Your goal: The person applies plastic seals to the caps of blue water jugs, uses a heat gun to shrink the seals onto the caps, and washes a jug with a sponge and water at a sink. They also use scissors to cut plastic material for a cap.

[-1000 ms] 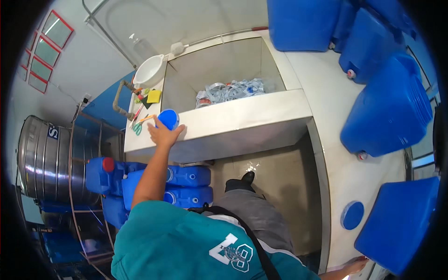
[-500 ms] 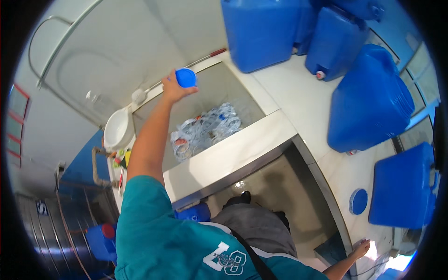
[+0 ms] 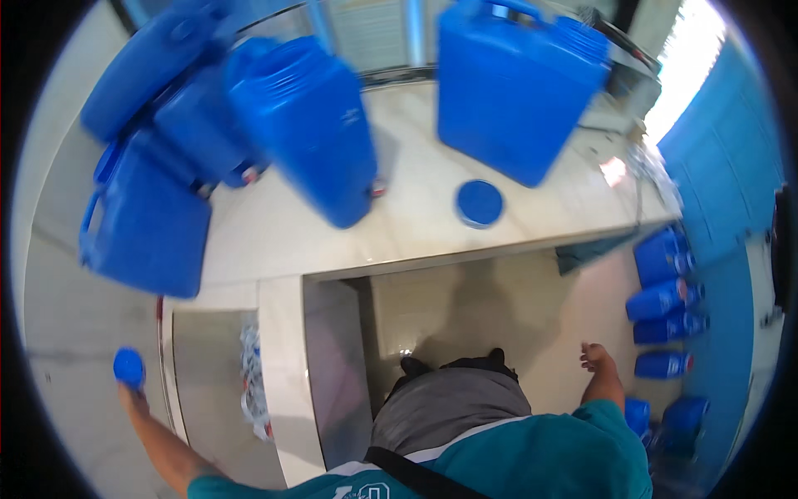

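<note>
At the far left, my left hand is stretched out, its fingers closed on a round blue lid held up beside the tiled basin. My right hand hangs low at the right over the floor, its fingers loosely apart with nothing seen in them. A similar blue lid lies flat on the pale counter. Behind it stands a blue jerrycan, its wide neck uncapped. Another open blue jerrycan with a small tap low on its side stands to the left.
More blue jerrycans crowd the counter's left end. The sunken basin holds crumpled clear plastic. Several blue containers line the floor by the right wall. The counter's front edge runs ahead of my body, and a low wall borders the basin.
My view has turned right, toward the counter and jerrycans. My left hand still holds the blue lid, now at the far left. My right hand has come off the counter's edge and hangs lower.
</note>
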`<state>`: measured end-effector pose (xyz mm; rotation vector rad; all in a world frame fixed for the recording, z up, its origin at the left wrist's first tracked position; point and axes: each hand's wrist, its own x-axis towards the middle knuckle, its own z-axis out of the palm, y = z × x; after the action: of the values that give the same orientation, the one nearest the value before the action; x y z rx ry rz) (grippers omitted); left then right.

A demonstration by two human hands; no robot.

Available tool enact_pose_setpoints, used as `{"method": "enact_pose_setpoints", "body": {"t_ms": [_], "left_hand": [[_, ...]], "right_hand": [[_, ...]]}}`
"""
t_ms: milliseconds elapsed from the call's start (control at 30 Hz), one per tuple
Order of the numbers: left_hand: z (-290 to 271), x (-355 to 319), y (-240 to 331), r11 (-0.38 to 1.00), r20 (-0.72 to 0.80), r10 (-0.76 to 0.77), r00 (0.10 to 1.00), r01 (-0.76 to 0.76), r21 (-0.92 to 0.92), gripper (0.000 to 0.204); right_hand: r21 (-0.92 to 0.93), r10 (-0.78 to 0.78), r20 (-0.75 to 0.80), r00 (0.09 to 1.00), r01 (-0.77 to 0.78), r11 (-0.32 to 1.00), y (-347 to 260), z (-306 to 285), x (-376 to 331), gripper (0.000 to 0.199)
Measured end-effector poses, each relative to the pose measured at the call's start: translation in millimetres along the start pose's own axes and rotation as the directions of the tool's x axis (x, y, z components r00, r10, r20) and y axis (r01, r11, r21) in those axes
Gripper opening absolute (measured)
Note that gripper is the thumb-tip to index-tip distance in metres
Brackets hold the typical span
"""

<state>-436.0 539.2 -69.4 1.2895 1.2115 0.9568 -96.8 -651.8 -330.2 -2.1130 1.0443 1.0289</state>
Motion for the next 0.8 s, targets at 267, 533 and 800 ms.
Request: {"method": "enact_pose_setpoints", "body": {"t_ms": [267,533,800], "left_hand": [[103.3,-96.4,31.8,0.999,0.331,0.039,0.943,-0.038,-0.007,0.056],[416.4,-398.0,-11.1,0.976,0.827,0.064,0.559,0.138,-0.169,0.043],[492.2,-617.2,4.3,0.903,0.883,0.194,0.428,0.274,-0.331,0.044]], "right_hand": [[-0.16,-0.052,0.174,0.983,0.08,0.984,47.3,36.9,17.3,0.058],[-0.121,-0.908,-0.188,0.375,0.908,0.4,-144.7,4.6,-93.7,0.038],[-0.226,-0.8,-0.263,-0.539,0.841,-0.492,-294.9,13.7,-302.3,0.034]]}}
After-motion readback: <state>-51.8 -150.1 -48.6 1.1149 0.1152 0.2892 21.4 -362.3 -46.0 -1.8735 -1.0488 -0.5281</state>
